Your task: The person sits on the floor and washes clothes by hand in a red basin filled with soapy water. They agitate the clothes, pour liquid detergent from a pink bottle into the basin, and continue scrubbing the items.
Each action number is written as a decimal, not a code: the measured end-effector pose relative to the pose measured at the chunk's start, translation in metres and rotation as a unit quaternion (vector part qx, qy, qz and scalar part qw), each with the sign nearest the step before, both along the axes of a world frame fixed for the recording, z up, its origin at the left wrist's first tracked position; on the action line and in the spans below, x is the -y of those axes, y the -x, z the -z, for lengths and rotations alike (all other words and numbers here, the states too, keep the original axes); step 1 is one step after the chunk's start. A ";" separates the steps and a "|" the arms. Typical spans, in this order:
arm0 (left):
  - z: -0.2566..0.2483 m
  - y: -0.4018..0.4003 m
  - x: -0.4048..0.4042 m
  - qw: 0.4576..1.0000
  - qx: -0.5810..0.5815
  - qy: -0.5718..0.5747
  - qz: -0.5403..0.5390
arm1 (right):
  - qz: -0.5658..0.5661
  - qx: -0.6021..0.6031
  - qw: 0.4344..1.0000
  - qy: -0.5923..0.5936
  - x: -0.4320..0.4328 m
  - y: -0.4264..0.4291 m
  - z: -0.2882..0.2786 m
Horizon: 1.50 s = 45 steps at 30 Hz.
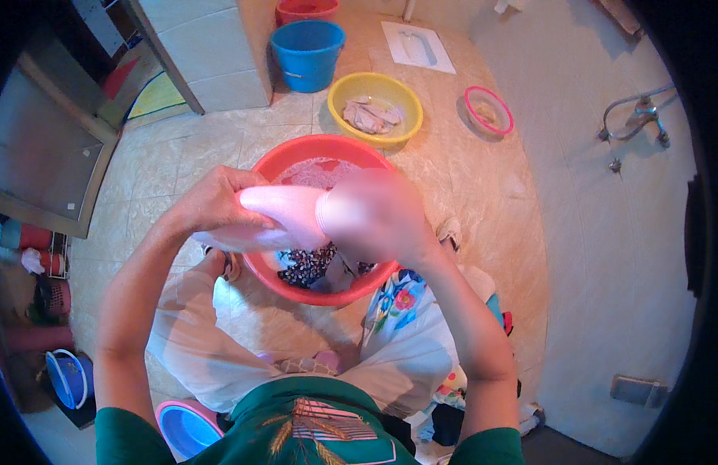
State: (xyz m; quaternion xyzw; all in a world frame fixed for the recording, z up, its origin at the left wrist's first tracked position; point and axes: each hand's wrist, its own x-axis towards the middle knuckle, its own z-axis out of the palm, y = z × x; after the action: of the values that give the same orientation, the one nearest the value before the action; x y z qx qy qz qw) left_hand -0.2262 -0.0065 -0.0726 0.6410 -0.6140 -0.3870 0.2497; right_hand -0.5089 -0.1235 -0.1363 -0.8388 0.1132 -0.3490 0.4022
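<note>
My left hand grips the handle of a pink plastic bottle, held on its side above a large red basin. At the bottle's neck end is my right hand; a blurred patch hides its fingers and that end of the bottle. Inside the basin, sudsy water shows at the far side. Dark patterned cloth lies at the near side, with greyish cloth beside it. The basin stands on the floor between my feet.
Beyond stand a yellow basin with pale cloth in water, a blue bucket and a pink-rimmed basin. A squat toilet is farther back. Floral cloth lies by my right leg. A tap is on the right wall.
</note>
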 end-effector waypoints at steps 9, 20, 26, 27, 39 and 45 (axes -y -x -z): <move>0.000 0.001 -0.037 0.989 -0.131 -0.049 0.056 | -0.068 -0.139 0.981 0.120 -0.050 0.012 -0.076; -0.024 0.075 -0.007 0.968 0.094 0.207 0.107 | 0.077 -0.159 0.958 0.224 -0.029 0.083 -0.103; -0.032 0.118 0.026 0.960 -0.063 0.190 0.196 | 0.146 -0.319 0.925 0.145 -0.040 0.135 -0.124; -0.032 0.131 0.032 0.958 -0.066 0.188 0.206 | 0.184 -0.322 0.914 0.163 -0.038 0.151 -0.124; -0.064 0.284 0.088 0.797 0.149 0.522 0.265 | 0.523 -0.118 0.819 0.206 -0.050 0.266 -0.129; -0.052 0.285 0.127 0.717 0.245 0.625 0.187 | 0.549 -0.252 0.789 0.109 -0.113 0.362 -0.142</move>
State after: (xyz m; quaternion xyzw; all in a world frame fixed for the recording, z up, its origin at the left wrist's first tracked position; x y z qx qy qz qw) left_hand -0.5113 -0.1340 -0.0208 0.2838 -0.8631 0.2163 0.3574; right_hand -0.8712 -0.0108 0.0054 -0.7316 0.6132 -0.2978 0.0059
